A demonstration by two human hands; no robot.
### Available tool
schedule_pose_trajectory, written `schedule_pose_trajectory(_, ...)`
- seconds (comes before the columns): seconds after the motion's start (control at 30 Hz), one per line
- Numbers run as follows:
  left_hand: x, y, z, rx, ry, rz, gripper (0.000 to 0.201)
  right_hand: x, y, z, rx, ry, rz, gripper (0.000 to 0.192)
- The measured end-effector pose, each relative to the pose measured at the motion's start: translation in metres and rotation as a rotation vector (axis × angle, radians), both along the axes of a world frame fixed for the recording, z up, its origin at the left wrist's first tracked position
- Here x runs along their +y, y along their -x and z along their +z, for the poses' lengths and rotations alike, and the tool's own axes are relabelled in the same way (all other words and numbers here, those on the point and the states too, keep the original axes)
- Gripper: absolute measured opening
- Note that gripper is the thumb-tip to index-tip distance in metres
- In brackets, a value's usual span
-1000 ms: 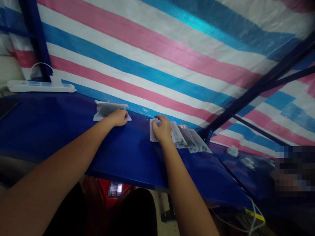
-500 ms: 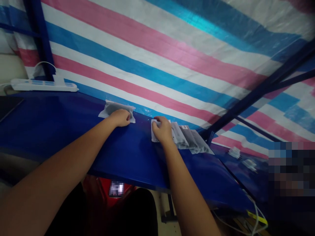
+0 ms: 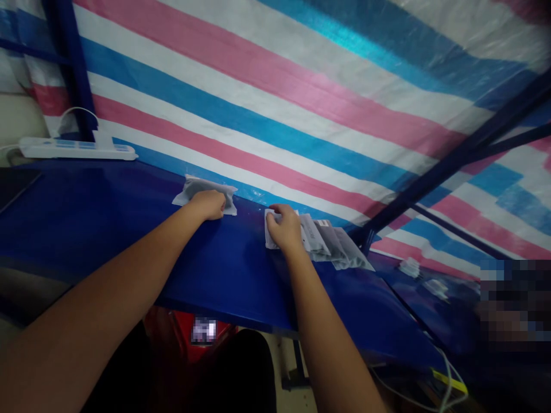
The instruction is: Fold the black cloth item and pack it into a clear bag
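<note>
Blue table (image 3: 129, 229); left hand (image 3: 209, 204) on packet (image 3: 194, 188); right hand (image 3: 284, 228) on packet stack (image 3: 331, 244)

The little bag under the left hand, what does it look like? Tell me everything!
The little bag is a flat, see-through plastic packet with something grey inside. It lies flat on the blue table, close to the back edge by the striped tarp. The left hand rests on its right part, fingers curled down, so that part is hidden. Its corners look a bit crumpled. It sits alone, apart from the pile of packets under the right hand.
</note>
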State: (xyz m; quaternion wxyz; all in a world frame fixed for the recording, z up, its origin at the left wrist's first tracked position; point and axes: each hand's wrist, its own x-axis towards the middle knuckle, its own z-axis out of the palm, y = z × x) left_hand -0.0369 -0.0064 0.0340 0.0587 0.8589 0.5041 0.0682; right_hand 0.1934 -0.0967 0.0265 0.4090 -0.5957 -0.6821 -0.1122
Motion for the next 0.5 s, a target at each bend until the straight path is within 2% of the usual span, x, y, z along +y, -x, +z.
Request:
schedule_pose_trajectory(0.1, 0.001, 0.000, 0.002, 0.043, 0.024, 0.021, 0.022, -0.001, 0.006, 0.000, 0.053, 0.010, 0.000, 0.025)
schedule_pose_trajectory(0.2, -0.001, -0.001, 0.005, 0.069, 0.039, 0.001, 0.025, -0.003, 0.021, -0.004, 0.176, 0.088, 0.037, 0.023)
schedule_pose_trajectory(0.27, -0.005, -0.003, 0.007, 0.075, 0.034, -0.043, 0.025, -0.004, 0.033, -0.009, 0.249, 0.202, 0.134, 0.024)
schedule_pose_trajectory(0.37, -0.014, -0.009, 0.009, 0.073, 0.042, -0.139, 0.024, -0.003, 0.046, -0.018, 0.345, 0.477, 0.260, 0.029)
schedule_pose_trajectory(0.43, -0.018, -0.014, 0.008, 0.055, 0.050, -0.192, 0.023, -0.001, 0.049, -0.023, 0.376, 0.606, 0.264, 0.029)
schedule_pose_trajectory(0.5, -0.021, -0.019, 0.007, 0.032, 0.055, -0.223, 0.023, 0.002, 0.048, -0.027, 0.437, 0.661, 0.231, 0.027)
